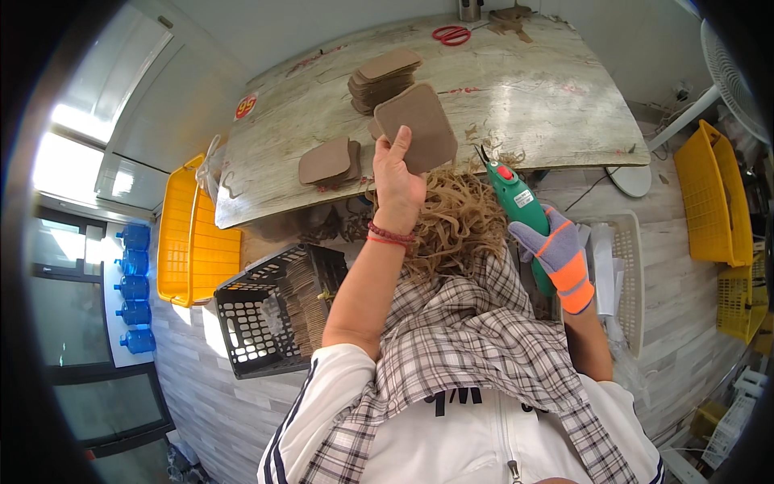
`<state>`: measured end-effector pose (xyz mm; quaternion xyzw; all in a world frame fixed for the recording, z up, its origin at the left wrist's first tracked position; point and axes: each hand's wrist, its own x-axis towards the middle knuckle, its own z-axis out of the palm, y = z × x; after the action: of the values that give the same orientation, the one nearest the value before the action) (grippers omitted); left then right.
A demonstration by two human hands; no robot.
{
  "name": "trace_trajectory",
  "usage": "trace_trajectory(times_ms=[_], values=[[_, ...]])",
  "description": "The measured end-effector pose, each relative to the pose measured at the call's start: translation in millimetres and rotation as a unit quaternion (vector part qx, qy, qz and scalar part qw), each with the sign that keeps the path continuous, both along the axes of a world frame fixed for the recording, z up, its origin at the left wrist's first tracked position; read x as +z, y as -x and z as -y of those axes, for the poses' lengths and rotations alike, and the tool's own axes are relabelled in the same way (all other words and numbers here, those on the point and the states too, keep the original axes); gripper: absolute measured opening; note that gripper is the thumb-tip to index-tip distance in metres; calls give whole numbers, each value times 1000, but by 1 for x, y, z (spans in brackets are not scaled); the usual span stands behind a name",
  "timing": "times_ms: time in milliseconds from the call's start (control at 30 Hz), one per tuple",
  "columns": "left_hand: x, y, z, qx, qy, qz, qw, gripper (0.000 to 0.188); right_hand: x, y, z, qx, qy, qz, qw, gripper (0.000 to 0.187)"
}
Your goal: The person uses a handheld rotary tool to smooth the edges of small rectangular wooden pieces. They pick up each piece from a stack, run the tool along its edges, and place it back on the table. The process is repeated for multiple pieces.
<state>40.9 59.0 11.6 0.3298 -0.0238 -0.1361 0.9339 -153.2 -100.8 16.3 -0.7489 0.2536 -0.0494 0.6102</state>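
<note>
My left hand is closed on a brown padded piece with rounded corners, thumb on its upper face, raised over the table's front edge. My right hand, in a grey and orange glove, grips green electric scissors with a red button; their dark blades point up and away, apart from the piece. Behind the held piece stands a stack of similar brown pieces, and a smaller pile lies to its left. Curly brown trimmings are heaped between my arms, above the checked apron.
Red-handled scissors lie at the back of the worktable. A black crate with brown pieces stands on the left, near a yellow basket. To the right are a white basket, more yellow baskets and a fan.
</note>
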Motion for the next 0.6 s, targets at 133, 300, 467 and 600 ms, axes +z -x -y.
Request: trace_trajectory(times_ms=[133,300,467,600], values=[[-8,10,13,-39,82,-33,995,41,11,1,-7,-6,-4,9,1000,40],[-16,14,20,-42,90,-19,995,43,20,5,-14,-27,-42,21,999,42],[-16,15,23,-34,93,-3,995,44,23,7,-16,-28,-28,15,999,43],[-11,22,24,-42,87,-12,995,39,22,6,-15,-23,-26,16,999,39]])
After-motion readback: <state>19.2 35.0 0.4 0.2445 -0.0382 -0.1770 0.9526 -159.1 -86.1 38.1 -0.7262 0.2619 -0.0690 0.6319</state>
